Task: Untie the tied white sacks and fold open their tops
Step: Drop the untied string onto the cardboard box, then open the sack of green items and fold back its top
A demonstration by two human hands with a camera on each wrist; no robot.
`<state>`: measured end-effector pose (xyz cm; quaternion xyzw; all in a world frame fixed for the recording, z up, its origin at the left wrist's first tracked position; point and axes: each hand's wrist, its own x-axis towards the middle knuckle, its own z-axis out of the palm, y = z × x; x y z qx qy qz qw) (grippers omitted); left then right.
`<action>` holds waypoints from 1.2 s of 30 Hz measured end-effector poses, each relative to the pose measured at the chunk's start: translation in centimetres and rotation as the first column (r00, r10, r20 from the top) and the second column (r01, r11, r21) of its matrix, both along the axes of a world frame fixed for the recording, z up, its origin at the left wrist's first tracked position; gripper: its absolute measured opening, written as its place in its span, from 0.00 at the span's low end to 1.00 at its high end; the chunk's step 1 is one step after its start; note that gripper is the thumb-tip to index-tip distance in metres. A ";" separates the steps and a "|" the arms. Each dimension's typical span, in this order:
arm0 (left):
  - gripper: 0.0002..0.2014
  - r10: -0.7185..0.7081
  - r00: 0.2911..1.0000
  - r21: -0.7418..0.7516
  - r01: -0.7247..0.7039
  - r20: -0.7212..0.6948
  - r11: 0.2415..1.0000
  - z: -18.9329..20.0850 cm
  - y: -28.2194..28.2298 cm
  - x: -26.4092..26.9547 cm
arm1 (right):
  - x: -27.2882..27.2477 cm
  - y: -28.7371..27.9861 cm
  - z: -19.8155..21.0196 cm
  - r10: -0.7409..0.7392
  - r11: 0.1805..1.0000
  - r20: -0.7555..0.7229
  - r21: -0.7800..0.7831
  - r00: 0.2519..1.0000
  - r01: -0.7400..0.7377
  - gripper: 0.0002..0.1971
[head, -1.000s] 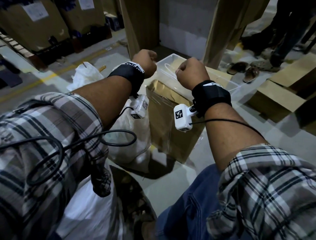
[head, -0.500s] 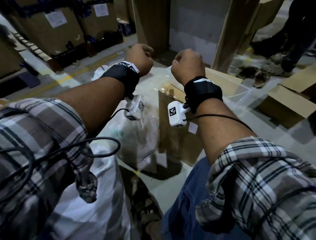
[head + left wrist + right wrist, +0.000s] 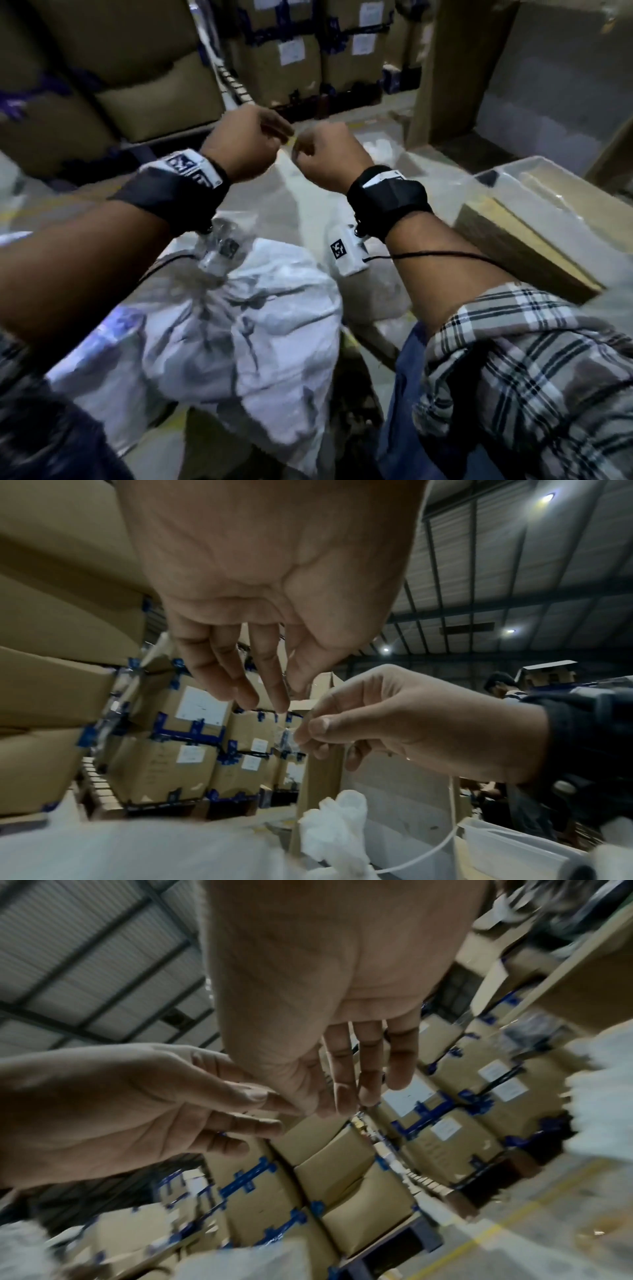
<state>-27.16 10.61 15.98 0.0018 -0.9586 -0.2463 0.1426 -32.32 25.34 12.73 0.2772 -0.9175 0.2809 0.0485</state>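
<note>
We see both hands raised above the white sack (image 3: 239, 329), fingertips nearly meeting. Right hand (image 3: 325, 156): thumb and forefinger pinch a thin white string (image 3: 441, 845), which hangs down from it and curves toward the sack's bunched neck (image 3: 339, 829). Left hand (image 3: 245, 137): fingers loosely curled, tips at the same spot; whether it also holds the string we cannot tell. The sack stands on the floor below the wrists, neck gathered. A clear plastic bin (image 3: 548, 192) with a cardboard box inside lies right of it. Stacked taped cartons (image 3: 291, 58) stand behind.
</note>
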 end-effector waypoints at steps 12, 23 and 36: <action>0.12 0.286 0.958 -0.028 -0.286 0.029 0.958 -5.3 -14.0 18.4 | 8.9 -12.2 0.0 0.426 0.905 -0.066 0.030 0.902 -0.425 0.08; 0.16 -0.079 0.980 -0.106 0.099 0.180 0.989 -6.2 -16.4 22.1 | 14.1 -12.7 -0.4 0.640 0.753 -0.092 0.271 0.763 -0.599 0.12; 0.25 -0.072 0.935 -0.255 0.168 0.347 0.952 -6.6 -15.7 20.3 | 11.9 -9.1 -4.7 0.549 0.698 -0.022 0.563 0.836 -0.443 0.21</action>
